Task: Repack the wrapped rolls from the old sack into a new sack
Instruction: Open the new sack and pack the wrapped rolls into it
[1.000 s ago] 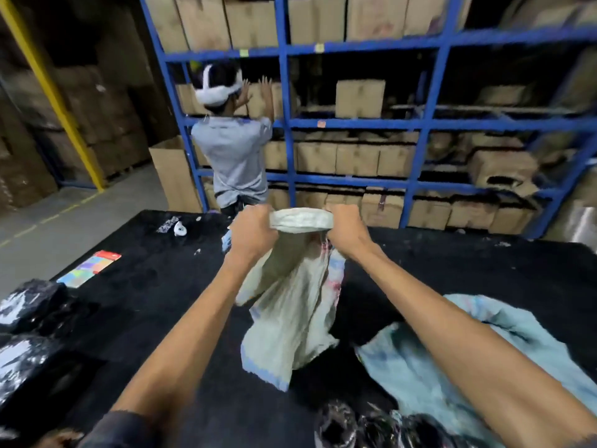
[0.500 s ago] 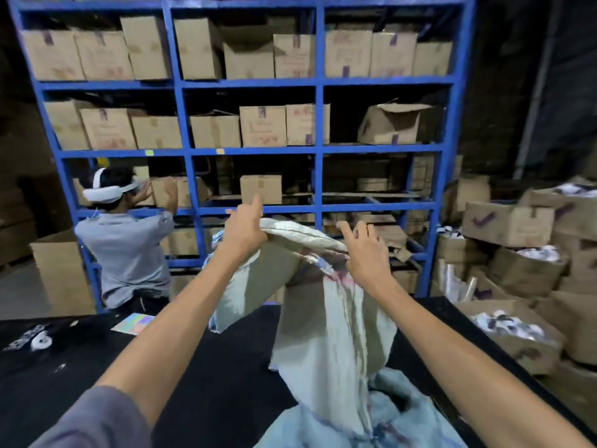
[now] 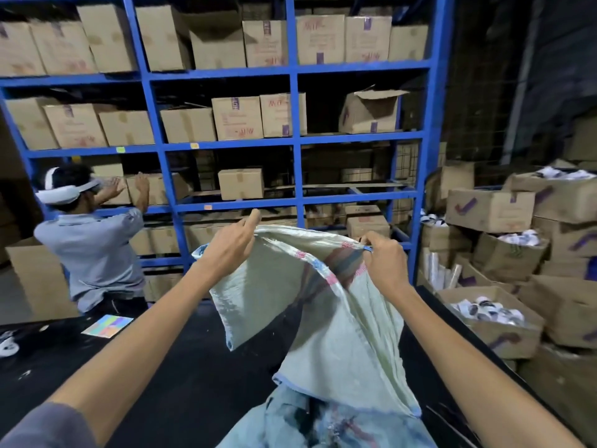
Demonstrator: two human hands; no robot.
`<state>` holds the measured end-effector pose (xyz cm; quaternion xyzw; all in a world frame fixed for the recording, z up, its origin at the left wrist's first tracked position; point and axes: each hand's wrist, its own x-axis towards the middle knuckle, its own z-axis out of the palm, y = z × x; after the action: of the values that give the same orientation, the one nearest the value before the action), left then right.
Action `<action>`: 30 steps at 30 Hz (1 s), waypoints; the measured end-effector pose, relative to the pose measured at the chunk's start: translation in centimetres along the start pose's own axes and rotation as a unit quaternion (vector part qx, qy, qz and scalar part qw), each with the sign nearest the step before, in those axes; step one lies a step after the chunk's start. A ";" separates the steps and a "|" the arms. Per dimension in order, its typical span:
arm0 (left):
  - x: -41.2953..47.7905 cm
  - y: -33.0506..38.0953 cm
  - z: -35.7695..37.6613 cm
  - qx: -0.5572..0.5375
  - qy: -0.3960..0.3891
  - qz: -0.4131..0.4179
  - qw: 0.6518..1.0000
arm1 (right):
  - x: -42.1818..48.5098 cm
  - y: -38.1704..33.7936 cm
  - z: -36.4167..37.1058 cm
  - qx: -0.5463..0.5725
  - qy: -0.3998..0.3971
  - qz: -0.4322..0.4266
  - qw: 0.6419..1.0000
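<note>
Our left hand [image 3: 233, 245] and right hand [image 3: 384, 258] each pinch the rim of the pale woven sack [image 3: 323, 318], held up over the desk [image 3: 200, 399] above a blue sack [image 3: 323, 425]. The mouth is barely parted; we judge a thin pinch could slip and let it collapse shut.

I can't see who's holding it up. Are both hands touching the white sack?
Touching. The head view shows the left hand holding the white sack by its top edge, the right hand gripping the other side.
</note>
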<state>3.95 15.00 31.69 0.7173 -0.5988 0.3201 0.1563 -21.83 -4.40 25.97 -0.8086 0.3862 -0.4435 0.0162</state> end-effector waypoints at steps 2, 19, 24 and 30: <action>-0.2 0.3 0.0 0.035 0.003 0.012 0.999 | 0.4 0.2 0.0 0.057 0.009 0.036 0.998; -0.5 -0.9 -2.4 0.306 0.066 0.030 0.949 | 4.3 -10.1 1.7 0.022 -0.044 0.183 0.982; 0.8 -2.9 -1.4 0.286 -0.091 -0.098 0.949 | 5.2 -10.9 3.5 0.024 -0.097 0.131 0.986; 0.5 -9.4 0.5 0.136 -0.063 -0.174 0.973 | 7.8 -10.9 1.5 0.194 -0.446 0.002 0.874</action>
<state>13.16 16.49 33.16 0.8436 -0.4247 0.3205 0.0723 -11.71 -2.19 34.59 -0.9002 0.2459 -0.1015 0.3446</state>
